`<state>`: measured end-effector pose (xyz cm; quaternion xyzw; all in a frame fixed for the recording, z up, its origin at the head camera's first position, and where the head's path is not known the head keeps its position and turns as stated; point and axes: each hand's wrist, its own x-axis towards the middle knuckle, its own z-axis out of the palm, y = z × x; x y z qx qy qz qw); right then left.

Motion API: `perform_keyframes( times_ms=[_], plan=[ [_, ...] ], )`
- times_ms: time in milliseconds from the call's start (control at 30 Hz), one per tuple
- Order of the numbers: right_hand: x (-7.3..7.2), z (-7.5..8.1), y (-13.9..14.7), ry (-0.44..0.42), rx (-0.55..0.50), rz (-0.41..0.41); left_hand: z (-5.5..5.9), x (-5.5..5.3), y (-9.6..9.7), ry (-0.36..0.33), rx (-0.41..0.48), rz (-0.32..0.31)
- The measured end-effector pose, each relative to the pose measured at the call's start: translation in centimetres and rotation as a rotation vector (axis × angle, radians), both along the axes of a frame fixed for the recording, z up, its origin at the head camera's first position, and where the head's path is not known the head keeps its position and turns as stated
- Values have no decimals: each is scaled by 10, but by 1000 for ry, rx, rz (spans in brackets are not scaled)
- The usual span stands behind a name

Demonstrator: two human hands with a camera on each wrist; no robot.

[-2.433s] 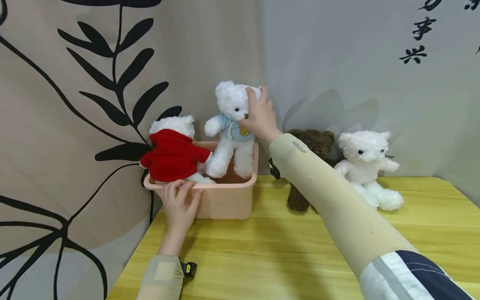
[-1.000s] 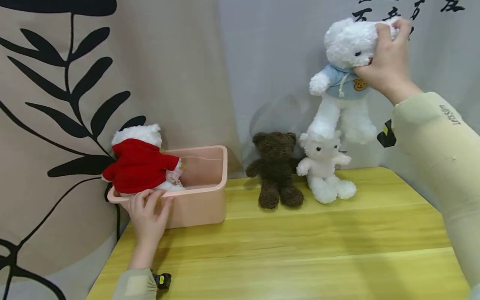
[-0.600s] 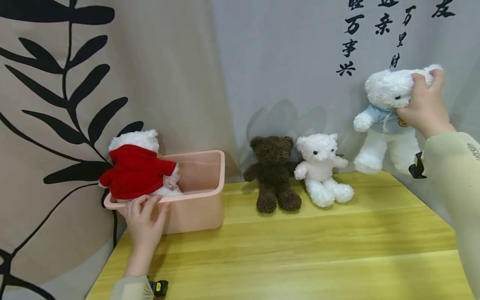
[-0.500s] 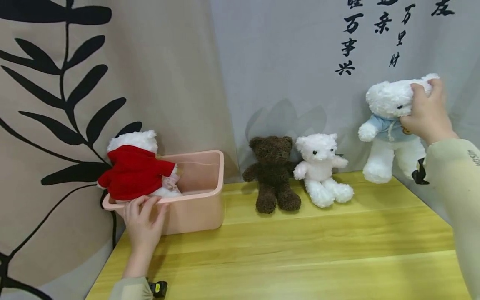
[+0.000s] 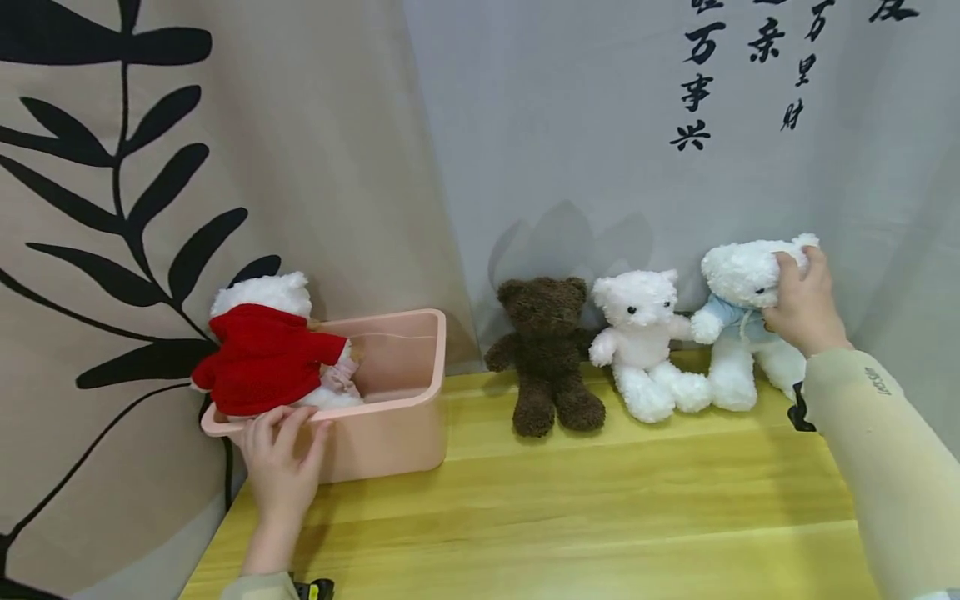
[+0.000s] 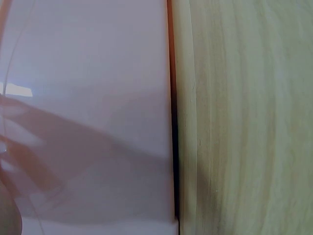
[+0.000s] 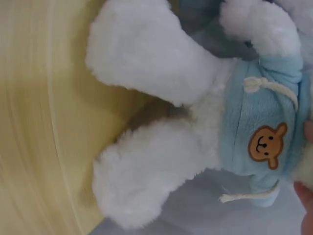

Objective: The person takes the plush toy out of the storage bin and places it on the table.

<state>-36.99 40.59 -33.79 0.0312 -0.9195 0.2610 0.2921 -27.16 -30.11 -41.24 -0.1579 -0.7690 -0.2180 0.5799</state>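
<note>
At the far right of the head view, my right hand point(image 5: 806, 304) grips the head of a white teddy bear in a light blue hoodie point(image 5: 738, 275). Its feet meet the tabletop; the right wrist view shows its furry legs point(image 7: 146, 54) and a bear-face patch point(image 7: 267, 145). My left hand point(image 5: 281, 467) holds the front rim of a pink plastic bin point(image 5: 390, 437), fingers hooked over the edge. Inside the bin's left part leans a white plush bear in a red hoodie point(image 5: 262, 358), back turned. In the left wrist view, the bin's wall point(image 6: 98, 73) hides most of that hand.
A brown teddy bear point(image 5: 546, 350) and an unclothed white teddy bear point(image 5: 641, 333) sit side by side against the grey curtain point(image 5: 562, 125), left of the held bear. All stand along the back of a wooden table point(image 5: 570, 517); a curtain with black leaves point(image 5: 345, 167) hangs behind the bin.
My right hand has lifted the blue-hoodie bear out of the bin, carried it right, and lowered it onto the table beside the unclothed white bear. The left hand has stayed on the bin's rim.
</note>
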Motion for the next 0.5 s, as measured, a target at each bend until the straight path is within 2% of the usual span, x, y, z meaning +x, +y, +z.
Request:
perform_keyframes(
  times_ms=[167, 333, 500],
  plan=[
    [-6, -11, -3, -61, 1, -16, -3, -1, 2, 22, 6, -8],
    [-12, -9, -4, -90, 17, -37, -3, -4, 2, 60, 20, -13],
    [-14, -7, -5, -122, 26, -47, -4, -5, 1, 49, 11, -8]
  ],
)
